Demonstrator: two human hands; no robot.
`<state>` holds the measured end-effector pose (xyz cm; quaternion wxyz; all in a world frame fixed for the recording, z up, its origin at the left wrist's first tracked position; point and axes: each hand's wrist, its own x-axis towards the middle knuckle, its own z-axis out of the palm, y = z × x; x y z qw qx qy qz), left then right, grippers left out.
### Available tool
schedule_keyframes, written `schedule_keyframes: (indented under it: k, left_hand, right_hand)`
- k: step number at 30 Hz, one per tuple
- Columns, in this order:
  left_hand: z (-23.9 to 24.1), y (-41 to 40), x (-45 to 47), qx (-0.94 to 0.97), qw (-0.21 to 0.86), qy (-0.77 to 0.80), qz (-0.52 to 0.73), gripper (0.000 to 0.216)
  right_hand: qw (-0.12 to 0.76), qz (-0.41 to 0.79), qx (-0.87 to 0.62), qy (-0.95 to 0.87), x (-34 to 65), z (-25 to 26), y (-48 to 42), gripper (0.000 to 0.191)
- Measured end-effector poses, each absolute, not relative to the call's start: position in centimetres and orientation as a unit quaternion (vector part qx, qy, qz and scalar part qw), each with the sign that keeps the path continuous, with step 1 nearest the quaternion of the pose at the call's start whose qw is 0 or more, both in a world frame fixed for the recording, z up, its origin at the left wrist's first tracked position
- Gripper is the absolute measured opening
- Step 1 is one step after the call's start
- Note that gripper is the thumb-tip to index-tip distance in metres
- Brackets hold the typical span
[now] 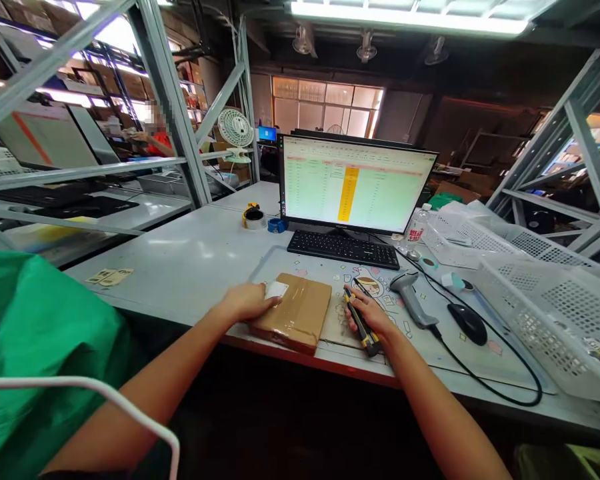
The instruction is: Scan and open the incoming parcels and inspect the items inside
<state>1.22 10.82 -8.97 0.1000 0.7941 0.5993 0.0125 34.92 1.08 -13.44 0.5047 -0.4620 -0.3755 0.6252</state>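
Green bag; hands on parcel, knife

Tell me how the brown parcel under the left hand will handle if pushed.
The parcel looks flat and boxy: probably stiff, unlikely to roll or tip. Its glossy tape wrap may slide easily on the table.

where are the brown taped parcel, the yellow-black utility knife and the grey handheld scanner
brown taped parcel (300, 312), head view, top face
yellow-black utility knife (363, 328), head view, body middle
grey handheld scanner (413, 301), head view, handle
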Motion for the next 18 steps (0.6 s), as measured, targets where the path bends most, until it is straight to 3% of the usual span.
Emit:
schedule_keyframes:
  k: [4,7,9,15,18]
  left_hand:
    - [-6.9,10.3,3.5,0.874,0.020,0.471,0.116,0.069]
    - [-7.0,11.8,7.3,0.933,0.117,0.327,0.095,0.077]
    - [-7.5,12.8,8.9,0.912,0.154,0.377,0.055,0.079]
    - [-8.9,13.4,6.1,0.791,0.116,0.601,0.021,0.099]
    - [-9.9,12.1,3.8,0.777,0.112,0.612,0.097,0.085]
  right_hand:
    - [0.536,0.595,-0.493,-0.340,34.8,-12.7,1.3,0.066]
    - [0.534,0.586,-0.511,-0.333,34.9,-12.4,1.3,0.065]
    - [0.533,0.587,-0.507,-0.337,35.2,-12.2,1.0,0.065]
    - [0.524,0.589,-0.521,-0.328,34.6,-11.7,0.3,0.063]
    - [0.480,0.617,-0.522,-0.341,33.4,-11.4,0.4,0.064]
